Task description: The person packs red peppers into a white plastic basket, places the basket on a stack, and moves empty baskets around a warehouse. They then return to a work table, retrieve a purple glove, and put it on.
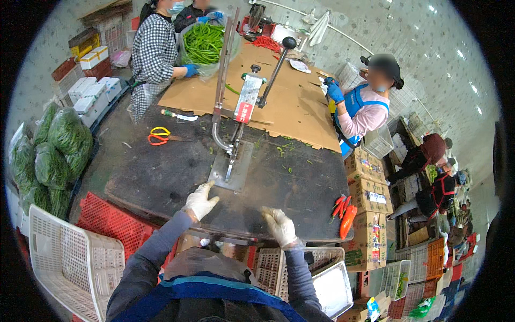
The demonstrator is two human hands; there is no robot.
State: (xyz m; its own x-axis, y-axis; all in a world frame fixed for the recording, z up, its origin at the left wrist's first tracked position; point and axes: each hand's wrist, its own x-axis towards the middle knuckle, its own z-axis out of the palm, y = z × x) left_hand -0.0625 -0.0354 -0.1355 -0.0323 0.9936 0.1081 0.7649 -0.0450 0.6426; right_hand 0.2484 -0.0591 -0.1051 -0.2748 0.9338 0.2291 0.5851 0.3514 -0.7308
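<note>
My left hand (202, 200), in a pale glove, is at the dark tabletop (161, 177) with thumb and fingers apart, its fingertips beside the metal base plate (236, 171) of a hand-lever device (248, 96). My right hand (279, 226), gloved too, hovers at the table's near edge, fingers loosely bent and nothing seen in it. To its right lie several small red chili peppers (340, 205) and a larger red pepper (348, 221). Orange-and-yellow-handled scissors (161, 136) and a green-handled knife (179, 115) lie towards the back left.
Flattened cardboard (289, 104) covers the far table. A person at far left holds a bag of green peppers (204, 43); others stand behind and at right (362, 108). Plastic crates (76, 257) sit near left, bagged greens (60, 153) beyond, stacked cartons (368, 197) at right.
</note>
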